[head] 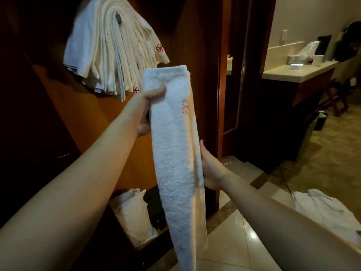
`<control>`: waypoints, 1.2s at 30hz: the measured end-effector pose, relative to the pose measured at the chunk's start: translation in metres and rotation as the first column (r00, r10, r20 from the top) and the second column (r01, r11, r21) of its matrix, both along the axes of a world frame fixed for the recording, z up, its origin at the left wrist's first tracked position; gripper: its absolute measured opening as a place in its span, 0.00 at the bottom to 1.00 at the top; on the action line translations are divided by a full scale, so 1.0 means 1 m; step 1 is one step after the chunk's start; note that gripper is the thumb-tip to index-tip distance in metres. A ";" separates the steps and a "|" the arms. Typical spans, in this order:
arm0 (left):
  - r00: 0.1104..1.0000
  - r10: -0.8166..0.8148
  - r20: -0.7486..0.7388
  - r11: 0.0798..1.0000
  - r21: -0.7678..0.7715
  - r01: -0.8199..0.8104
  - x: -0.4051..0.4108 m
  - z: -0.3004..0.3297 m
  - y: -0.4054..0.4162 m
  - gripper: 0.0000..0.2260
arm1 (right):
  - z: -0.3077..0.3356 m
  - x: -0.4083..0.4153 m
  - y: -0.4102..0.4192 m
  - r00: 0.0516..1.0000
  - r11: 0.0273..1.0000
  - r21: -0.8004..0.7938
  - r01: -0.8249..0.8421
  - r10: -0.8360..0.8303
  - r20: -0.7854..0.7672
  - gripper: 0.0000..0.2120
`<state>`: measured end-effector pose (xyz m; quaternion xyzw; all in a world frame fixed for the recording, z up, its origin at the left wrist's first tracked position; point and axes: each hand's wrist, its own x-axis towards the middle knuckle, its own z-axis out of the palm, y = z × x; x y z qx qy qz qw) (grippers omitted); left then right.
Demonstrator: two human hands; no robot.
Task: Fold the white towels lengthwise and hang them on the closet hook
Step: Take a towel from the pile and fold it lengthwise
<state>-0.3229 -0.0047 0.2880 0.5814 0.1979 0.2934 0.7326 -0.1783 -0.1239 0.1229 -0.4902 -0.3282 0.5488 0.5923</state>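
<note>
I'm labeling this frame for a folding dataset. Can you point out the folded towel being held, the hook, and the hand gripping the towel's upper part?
Folded towel (173,153): head view, middle of its terry face.
Hook (118,18): head view, its dark tip.
Left hand (145,112): head view, middle of the hand.

Towel (175,153) hanging between left hand (145,112) and right hand (211,169); towel stack (109,47) hanging on hook (118,18), upper left.

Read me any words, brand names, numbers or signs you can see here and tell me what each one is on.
No readable text anywhere.
Folded towel held in both hands: a red embroidered flower-like emblem, no letters.
Hanging towels on the hook: the same red emblems, no letters.
Items on the counter: too small and blurred to read.
</note>
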 end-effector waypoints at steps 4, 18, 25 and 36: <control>0.973 0.218 -0.075 0.975 -0.037 -0.221 0.009 0.005 0.010 0.17 | -0.012 -0.003 -0.011 0.995 0.998 0.048 0.046 -0.050 0.090 0.41; 0.945 0.322 -0.062 0.946 -0.011 -0.323 0.021 0.015 0.018 0.13 | -0.010 -0.011 -0.025 0.750 0.977 0.147 0.157 -0.215 0.626 0.10; 0.976 0.217 0.016 0.970 0.106 -0.217 0.012 0.026 0.026 0.18 | -0.010 -0.013 -0.027 0.756 0.928 0.260 0.267 -0.369 0.542 0.11; 0.984 0.123 0.131 0.991 -0.068 -0.115 0.016 0.028 0.032 0.18 | -0.003 0.021 -0.030 0.931 1.000 -0.016 -0.017 0.021 0.365 0.46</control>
